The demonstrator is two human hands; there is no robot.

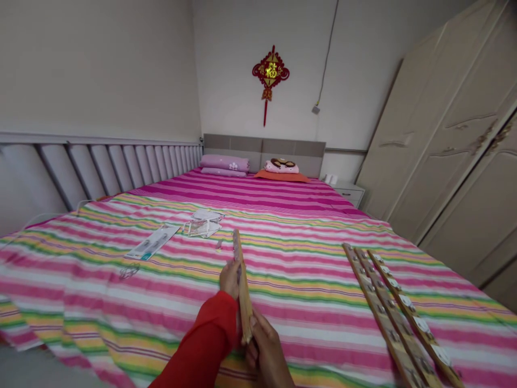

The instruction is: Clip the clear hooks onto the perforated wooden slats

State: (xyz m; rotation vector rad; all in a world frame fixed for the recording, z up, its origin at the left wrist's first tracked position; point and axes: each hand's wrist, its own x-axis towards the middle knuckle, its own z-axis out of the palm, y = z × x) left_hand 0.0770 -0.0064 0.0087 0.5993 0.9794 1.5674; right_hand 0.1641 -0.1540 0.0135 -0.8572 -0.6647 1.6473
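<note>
I hold a narrow wooden slat edge-on over the striped bedspread. My left hand, in a red sleeve, grips the slat near its middle. My right hand is closed around its near end at the bottom of the view. Three more wooden slats with white fittings along them lie side by side on the bed to the right, apart from my hands.
A flat printed package and clear plastic wrapping lie on the bed to the left, with a small wire piece nearer. Pillows sit at the headboard. A wardrobe stands right, a padded wall panel left.
</note>
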